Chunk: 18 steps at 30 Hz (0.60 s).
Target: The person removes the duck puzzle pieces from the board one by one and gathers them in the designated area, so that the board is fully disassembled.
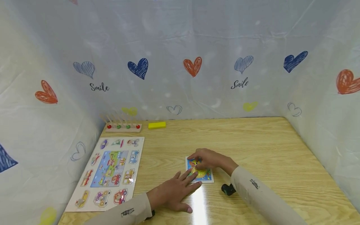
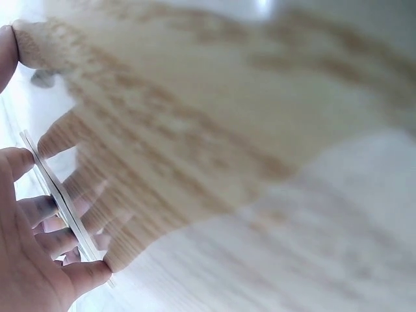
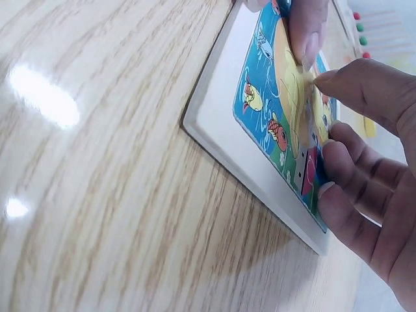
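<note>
A small jigsaw puzzle (image 1: 207,178) in a white frame lies flat on the wooden table, showing a yellow duck among fish on blue. Spread almost straight, the fingers of my left hand (image 1: 177,190) rest over its near-left part; the left wrist view shows fingertips at the thin board edge (image 2: 62,198). My right hand (image 1: 210,158) bends over the upper part, thumb and fingers pinching at a puzzle piece. In the right wrist view the thumb (image 3: 364,88) is on the duck picture (image 3: 292,97); other fingertips touch near its border. My hands partly hide the picture, and the piece's outline is unclear.
A larger vehicle puzzle board (image 1: 74,197) lies at the left. Behind it stand a wooden peg rack (image 1: 123,129) with red and green beads and a yellow block (image 1: 157,125). A black object (image 1: 227,189) shows under my right forearm. White heart-printed curtains (image 1: 191,37) enclose the table.
</note>
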Tool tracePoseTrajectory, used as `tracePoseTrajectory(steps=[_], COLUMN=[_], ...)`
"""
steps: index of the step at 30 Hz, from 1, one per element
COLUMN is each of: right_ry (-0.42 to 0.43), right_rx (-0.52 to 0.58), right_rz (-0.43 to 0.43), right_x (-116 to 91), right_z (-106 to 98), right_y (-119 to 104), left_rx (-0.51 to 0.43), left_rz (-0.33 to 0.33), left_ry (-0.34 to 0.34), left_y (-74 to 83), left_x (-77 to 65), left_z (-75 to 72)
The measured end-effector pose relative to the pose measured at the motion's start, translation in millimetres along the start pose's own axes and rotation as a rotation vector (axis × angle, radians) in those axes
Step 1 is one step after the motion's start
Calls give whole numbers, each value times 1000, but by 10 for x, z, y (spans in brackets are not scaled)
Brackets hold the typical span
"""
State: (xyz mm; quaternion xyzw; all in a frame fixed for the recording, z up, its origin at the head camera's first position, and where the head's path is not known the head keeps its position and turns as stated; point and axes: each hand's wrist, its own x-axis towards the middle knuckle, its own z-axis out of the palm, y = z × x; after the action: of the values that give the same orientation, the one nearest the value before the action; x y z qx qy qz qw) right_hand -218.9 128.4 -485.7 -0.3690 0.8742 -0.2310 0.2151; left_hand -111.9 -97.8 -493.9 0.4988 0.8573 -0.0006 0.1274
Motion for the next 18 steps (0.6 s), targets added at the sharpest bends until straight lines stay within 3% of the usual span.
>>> tracePoseTrajectory(steps=[18], right_ry=[-9], right_rx=[0], right_rz=[81], right_x=[1], right_z=[-41], right_y=[-80], left_rx=[-3], left_rz=[-7], left_ry=[-27], left_y=[-1], left_x=[19], left_z=[-13])
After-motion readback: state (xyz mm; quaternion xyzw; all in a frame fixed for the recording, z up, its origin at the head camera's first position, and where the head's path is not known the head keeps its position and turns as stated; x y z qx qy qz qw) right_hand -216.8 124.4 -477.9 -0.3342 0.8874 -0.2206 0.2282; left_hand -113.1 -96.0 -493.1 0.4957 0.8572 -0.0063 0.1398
